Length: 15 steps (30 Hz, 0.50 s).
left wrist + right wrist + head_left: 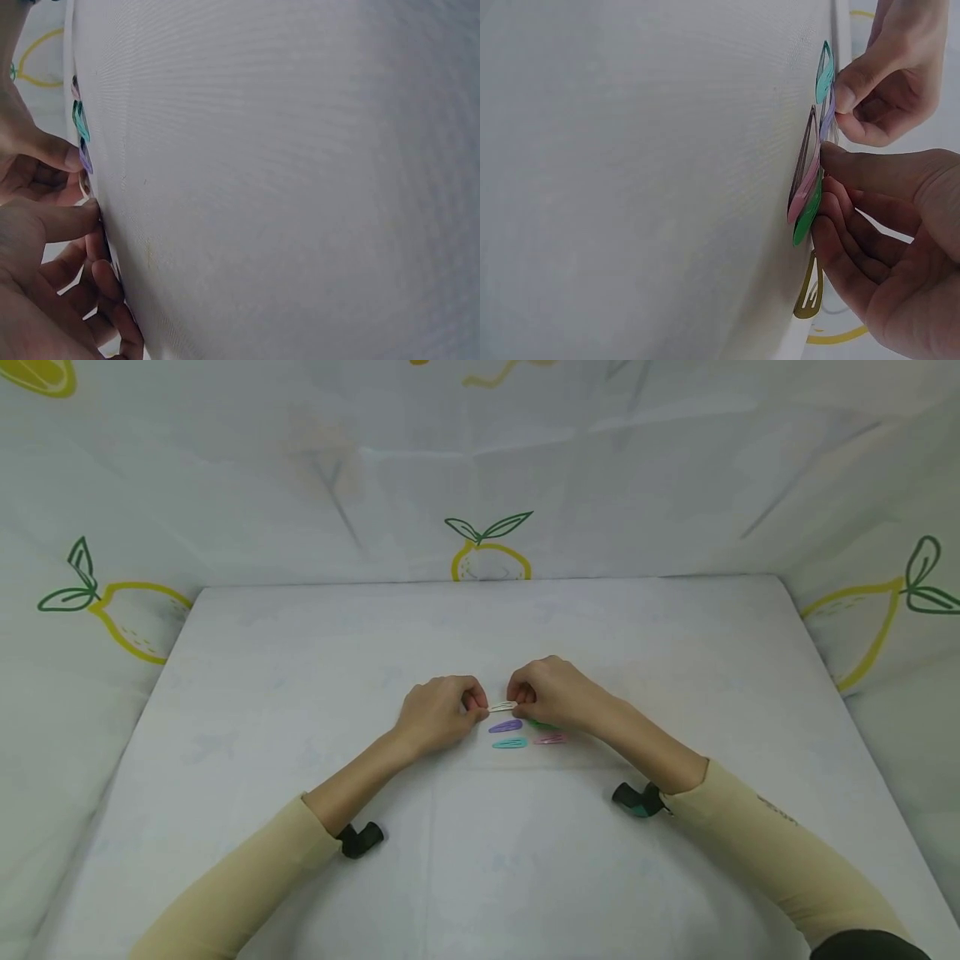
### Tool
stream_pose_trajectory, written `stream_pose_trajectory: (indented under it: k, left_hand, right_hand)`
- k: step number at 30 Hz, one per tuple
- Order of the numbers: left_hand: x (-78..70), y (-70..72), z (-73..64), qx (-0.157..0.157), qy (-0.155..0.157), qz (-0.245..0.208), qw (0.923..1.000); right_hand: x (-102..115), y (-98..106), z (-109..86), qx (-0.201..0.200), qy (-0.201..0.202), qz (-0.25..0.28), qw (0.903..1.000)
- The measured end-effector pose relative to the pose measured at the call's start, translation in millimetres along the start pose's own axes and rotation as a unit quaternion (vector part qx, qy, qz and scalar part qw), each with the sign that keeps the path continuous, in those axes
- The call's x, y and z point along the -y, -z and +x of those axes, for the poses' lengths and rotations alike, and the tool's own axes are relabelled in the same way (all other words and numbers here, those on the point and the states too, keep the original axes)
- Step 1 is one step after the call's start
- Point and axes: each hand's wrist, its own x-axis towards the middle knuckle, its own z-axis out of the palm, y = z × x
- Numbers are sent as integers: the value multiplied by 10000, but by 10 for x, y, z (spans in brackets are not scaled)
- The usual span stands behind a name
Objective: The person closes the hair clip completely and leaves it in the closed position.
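Note:
A white snap hair clip [502,706] lies between both hands near the middle of the table. My left hand [442,714] pinches its left end with thumb and fingers, while the right hand [561,693] pinches the other end. Just on the near side of it is a purple hair clip [506,726], and nearer still a teal one [510,743]. By the right hand lie a pink hair clip [551,738] and a green hair clip [807,219], the green partly covered in the head view. A yellow hair clip [808,292] shows in the right wrist view beyond the right fingers, hidden from the head camera.
A white cloth covers the table [525,860]. White fabric walls [600,493] with printed lemons rise at the back and both sides. Small black wrist cameras [363,841] hang beneath the two sleeves, close over the cloth.

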Motion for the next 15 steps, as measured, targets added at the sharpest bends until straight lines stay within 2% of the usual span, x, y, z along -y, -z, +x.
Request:
stream_pose_trajectory:
  k: [15]
  left_hand:
    - [8,0,-2,-29,-44,-29,10000]
  right_hand:
    - [-1,-9,-14,-36,-17,63,10000]
